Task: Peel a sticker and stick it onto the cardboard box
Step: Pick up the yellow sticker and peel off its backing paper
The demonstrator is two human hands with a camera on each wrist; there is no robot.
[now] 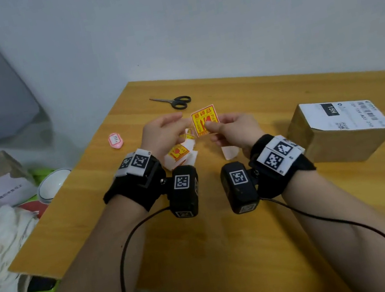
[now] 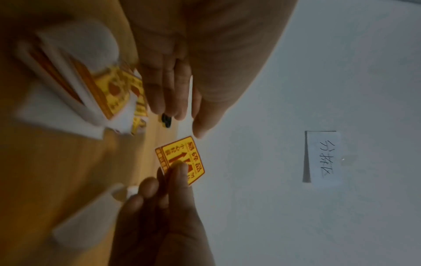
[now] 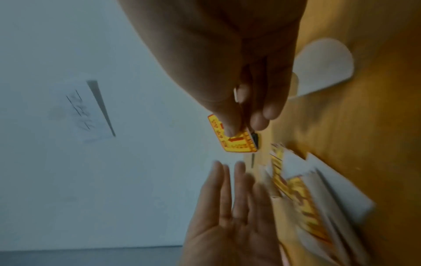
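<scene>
My right hand [image 1: 209, 126] pinches a yellow and red sticker [image 1: 204, 118] between thumb and fingers and holds it upright above the wooden table [image 1: 226, 230]. The right wrist view shows the thumb on the sticker [image 3: 239, 145]. My left hand [image 1: 177, 125] is just left of it with straight fingers [image 2: 168, 93] and holds nothing; its thumb tip is close to the sticker [image 2: 182, 156] corner. The cardboard box [image 1: 337, 143] with a white shipping label stands at the right of the table, apart from both hands.
A pile of sticker sheets [image 1: 180, 153] lies under my left hand. A curled white backing paper [image 1: 230, 152] lies under my right hand. Black scissors [image 1: 174, 101] lie further back, with a pink tag [image 1: 115, 140] at the left edge. Clutter sits left of the table.
</scene>
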